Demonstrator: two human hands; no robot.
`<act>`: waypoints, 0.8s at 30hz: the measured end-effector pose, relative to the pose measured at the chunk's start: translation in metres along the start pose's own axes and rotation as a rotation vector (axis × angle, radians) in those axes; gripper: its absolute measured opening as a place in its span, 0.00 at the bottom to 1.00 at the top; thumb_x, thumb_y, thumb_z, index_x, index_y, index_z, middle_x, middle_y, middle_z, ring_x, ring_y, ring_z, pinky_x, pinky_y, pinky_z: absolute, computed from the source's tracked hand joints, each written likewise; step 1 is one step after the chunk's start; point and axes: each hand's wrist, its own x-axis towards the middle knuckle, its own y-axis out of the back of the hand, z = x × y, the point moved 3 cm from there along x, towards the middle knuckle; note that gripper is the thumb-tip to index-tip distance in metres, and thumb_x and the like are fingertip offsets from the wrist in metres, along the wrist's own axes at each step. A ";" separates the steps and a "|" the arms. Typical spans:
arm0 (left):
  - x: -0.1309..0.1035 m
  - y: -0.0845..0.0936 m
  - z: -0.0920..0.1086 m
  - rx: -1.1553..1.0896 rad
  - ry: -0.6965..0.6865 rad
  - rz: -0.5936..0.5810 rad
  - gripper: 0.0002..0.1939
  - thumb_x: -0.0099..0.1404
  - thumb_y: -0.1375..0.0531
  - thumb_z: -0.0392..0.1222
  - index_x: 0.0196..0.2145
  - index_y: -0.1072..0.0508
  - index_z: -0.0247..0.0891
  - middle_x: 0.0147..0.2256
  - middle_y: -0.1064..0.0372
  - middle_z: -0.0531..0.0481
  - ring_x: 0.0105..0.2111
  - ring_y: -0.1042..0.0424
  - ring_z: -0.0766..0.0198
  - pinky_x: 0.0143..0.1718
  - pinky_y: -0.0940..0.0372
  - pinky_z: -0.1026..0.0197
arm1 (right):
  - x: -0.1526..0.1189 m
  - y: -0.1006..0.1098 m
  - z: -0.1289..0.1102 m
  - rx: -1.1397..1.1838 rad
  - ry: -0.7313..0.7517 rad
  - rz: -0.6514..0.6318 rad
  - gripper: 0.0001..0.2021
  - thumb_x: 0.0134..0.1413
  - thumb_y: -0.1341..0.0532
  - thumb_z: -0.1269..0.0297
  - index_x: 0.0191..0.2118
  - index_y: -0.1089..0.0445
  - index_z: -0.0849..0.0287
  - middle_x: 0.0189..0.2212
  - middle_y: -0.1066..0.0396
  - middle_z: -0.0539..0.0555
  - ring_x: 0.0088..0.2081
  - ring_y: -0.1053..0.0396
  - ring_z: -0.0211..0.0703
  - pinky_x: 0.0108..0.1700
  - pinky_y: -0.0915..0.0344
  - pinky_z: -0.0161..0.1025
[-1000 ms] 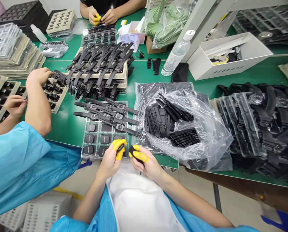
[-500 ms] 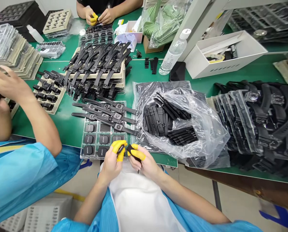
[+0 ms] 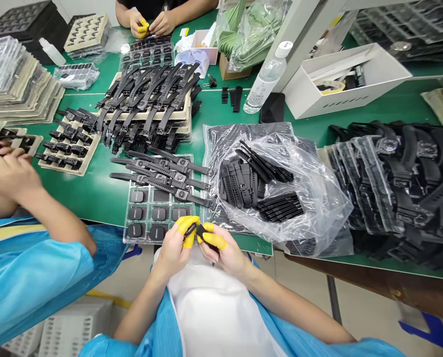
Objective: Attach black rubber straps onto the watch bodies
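Close to the table's front edge, my left hand is closed on a small black watch body. Just right of it, my right hand pinches a black strap, whose end meets the watch body. Yellow covers are on the fingertips of both hands. Behind my left hand lies a clear tray with square black watch bodies in its cells; several strapped watches lie across its back part. An open plastic bag with black straps is at the right.
Stacked trays of strapped watches stand behind. A water bottle, phone and white box are at the back right. More watches lie far right. A co-worker's hands are at the left; another person's hands are across the table.
My hands have come slightly closer together, with the watch body now against the strap end. The left co-worker's hands have moved down toward a tray.
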 end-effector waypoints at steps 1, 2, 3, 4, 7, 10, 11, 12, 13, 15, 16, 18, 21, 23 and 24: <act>0.001 -0.001 0.000 0.000 -0.002 -0.013 0.30 0.66 0.48 0.24 0.63 0.33 0.40 0.53 0.26 0.41 0.55 0.26 0.56 0.56 0.28 0.54 | -0.001 -0.001 0.000 -0.031 -0.004 -0.026 0.15 0.62 0.36 0.50 0.33 0.34 0.56 0.12 0.42 0.41 0.15 0.50 0.34 0.20 0.51 0.34; 0.001 -0.001 0.000 0.000 -0.006 -0.028 0.31 0.64 0.48 0.23 0.63 0.33 0.40 0.53 0.26 0.41 0.54 0.25 0.57 0.56 0.28 0.54 | -0.002 -0.001 0.000 -0.058 -0.012 -0.051 0.15 0.63 0.36 0.50 0.32 0.34 0.56 0.12 0.40 0.42 0.15 0.48 0.34 0.21 0.50 0.34; 0.002 -0.001 0.000 0.001 -0.010 -0.043 0.32 0.63 0.49 0.23 0.63 0.33 0.40 0.53 0.26 0.41 0.54 0.25 0.57 0.55 0.27 0.54 | -0.003 -0.001 0.001 -0.074 -0.021 -0.069 0.16 0.63 0.36 0.50 0.31 0.34 0.56 0.12 0.40 0.42 0.15 0.48 0.34 0.21 0.50 0.34; 0.002 -0.001 0.000 0.001 -0.012 -0.056 0.33 0.63 0.49 0.23 0.63 0.34 0.41 0.53 0.26 0.42 0.54 0.25 0.57 0.55 0.27 0.54 | -0.003 -0.001 0.001 -0.079 -0.027 -0.075 0.16 0.63 0.37 0.51 0.30 0.34 0.56 0.12 0.40 0.42 0.15 0.48 0.34 0.21 0.50 0.35; 0.002 -0.001 0.000 0.009 -0.016 -0.073 0.31 0.65 0.49 0.24 0.63 0.34 0.41 0.54 0.27 0.41 0.55 0.26 0.56 0.56 0.28 0.53 | -0.002 0.001 0.003 -0.057 -0.023 -0.047 0.15 0.63 0.37 0.52 0.30 0.34 0.56 0.12 0.41 0.41 0.15 0.49 0.34 0.20 0.51 0.34; 0.001 -0.002 0.000 0.022 -0.021 -0.051 0.30 0.66 0.49 0.25 0.63 0.34 0.41 0.54 0.27 0.41 0.55 0.26 0.56 0.56 0.28 0.53 | 0.000 0.000 0.003 -0.033 -0.004 -0.019 0.14 0.62 0.36 0.52 0.31 0.34 0.56 0.11 0.42 0.41 0.14 0.50 0.34 0.20 0.51 0.34; 0.000 -0.003 0.000 0.029 -0.021 -0.041 0.31 0.66 0.50 0.25 0.63 0.35 0.41 0.54 0.27 0.41 0.55 0.27 0.56 0.56 0.28 0.53 | 0.000 -0.001 0.002 -0.021 0.001 -0.014 0.14 0.62 0.36 0.52 0.32 0.34 0.56 0.11 0.42 0.40 0.14 0.50 0.33 0.19 0.51 0.34; 0.000 -0.005 0.000 0.036 -0.020 -0.033 0.31 0.65 0.50 0.24 0.64 0.35 0.41 0.54 0.28 0.41 0.55 0.27 0.56 0.56 0.28 0.53 | 0.000 -0.001 0.002 -0.007 0.004 -0.009 0.13 0.62 0.35 0.52 0.33 0.33 0.56 0.11 0.42 0.40 0.14 0.50 0.33 0.19 0.51 0.34; 0.000 -0.006 0.000 0.045 -0.019 -0.029 0.31 0.66 0.50 0.25 0.64 0.35 0.41 0.54 0.28 0.41 0.55 0.27 0.56 0.56 0.28 0.53 | 0.000 -0.002 0.001 0.010 0.004 -0.005 0.13 0.61 0.35 0.53 0.34 0.33 0.56 0.11 0.42 0.40 0.13 0.51 0.33 0.19 0.51 0.33; 0.000 -0.007 -0.001 0.072 -0.027 -0.028 0.30 0.67 0.49 0.26 0.65 0.36 0.41 0.54 0.28 0.41 0.55 0.27 0.55 0.56 0.29 0.53 | -0.001 -0.004 0.000 0.051 -0.006 -0.001 0.13 0.60 0.34 0.53 0.33 0.33 0.56 0.11 0.43 0.39 0.13 0.51 0.33 0.19 0.52 0.33; 0.000 -0.006 -0.001 0.085 -0.035 -0.031 0.29 0.69 0.49 0.27 0.65 0.36 0.41 0.54 0.29 0.40 0.55 0.28 0.55 0.56 0.29 0.52 | -0.001 -0.004 -0.001 0.071 -0.013 0.004 0.14 0.60 0.34 0.53 0.33 0.33 0.56 0.11 0.43 0.39 0.13 0.51 0.33 0.19 0.52 0.33; 0.001 -0.003 0.000 0.087 -0.045 -0.064 0.28 0.72 0.49 0.29 0.67 0.38 0.41 0.55 0.30 0.38 0.56 0.29 0.54 0.57 0.30 0.51 | -0.002 -0.004 -0.002 0.101 -0.028 0.021 0.14 0.59 0.33 0.52 0.31 0.34 0.56 0.11 0.44 0.39 0.13 0.52 0.33 0.18 0.51 0.33; 0.003 0.004 0.003 0.016 -0.042 -0.186 0.28 0.75 0.50 0.34 0.71 0.42 0.40 0.57 0.33 0.36 0.59 0.32 0.51 0.59 0.32 0.49 | -0.003 -0.003 -0.003 0.098 -0.046 0.042 0.15 0.58 0.33 0.52 0.31 0.33 0.56 0.10 0.45 0.39 0.13 0.54 0.32 0.18 0.52 0.33; 0.003 0.007 0.004 0.007 -0.041 -0.232 0.28 0.76 0.51 0.35 0.71 0.43 0.39 0.58 0.33 0.36 0.59 0.32 0.50 0.60 0.32 0.48 | -0.003 -0.003 -0.003 0.076 -0.061 0.047 0.15 0.58 0.33 0.51 0.32 0.33 0.56 0.10 0.46 0.39 0.13 0.55 0.32 0.18 0.52 0.33; 0.004 0.008 0.004 0.032 -0.048 -0.233 0.27 0.76 0.51 0.36 0.71 0.43 0.39 0.57 0.33 0.35 0.59 0.32 0.50 0.60 0.33 0.47 | -0.003 -0.002 -0.003 0.064 -0.068 0.055 0.16 0.58 0.32 0.51 0.31 0.34 0.56 0.10 0.46 0.38 0.13 0.55 0.32 0.18 0.53 0.33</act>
